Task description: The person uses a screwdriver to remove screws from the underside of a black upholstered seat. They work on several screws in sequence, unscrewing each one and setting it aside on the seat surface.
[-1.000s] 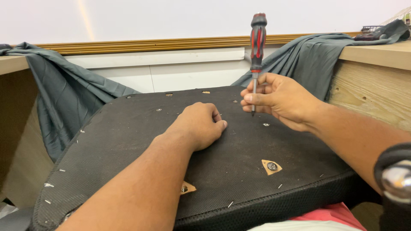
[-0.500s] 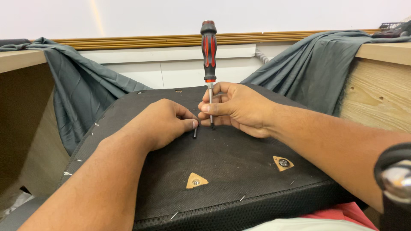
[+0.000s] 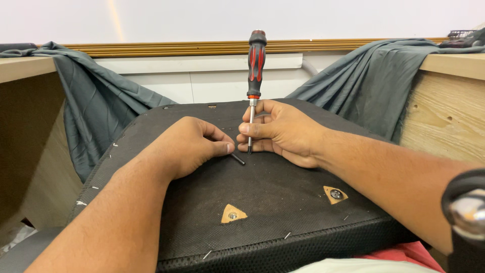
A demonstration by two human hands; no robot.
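A black fabric-covered seat panel (image 3: 283,197) lies upside down in front of me, stapled round its edge. My right hand (image 3: 285,131) pinches the metal shaft of a red and black screwdriver (image 3: 255,60), which stands upright with its tip on the fabric. My left hand (image 3: 187,144) rests on the panel just left of it, thumb and fingers closed on a short black screw (image 3: 237,159) that lies slanted on the fabric. Two triangular cut-outs (image 3: 232,214) (image 3: 335,193) show wood and metal inserts near the front edge.
Grey-green cloth (image 3: 86,111) drapes over wooden boards on the left and right (image 3: 374,76). A light wooden panel (image 3: 444,116) stands at the right. A white wall with a wooden trim strip (image 3: 177,49) runs behind. A dark wristband (image 3: 465,202) sits on my right arm.
The view swung so both hands now sit nearer the panel's middle. A black screw appeared at my left fingertips and has tipped from upright to slanted. The screwdriver stayed upright in my right hand.
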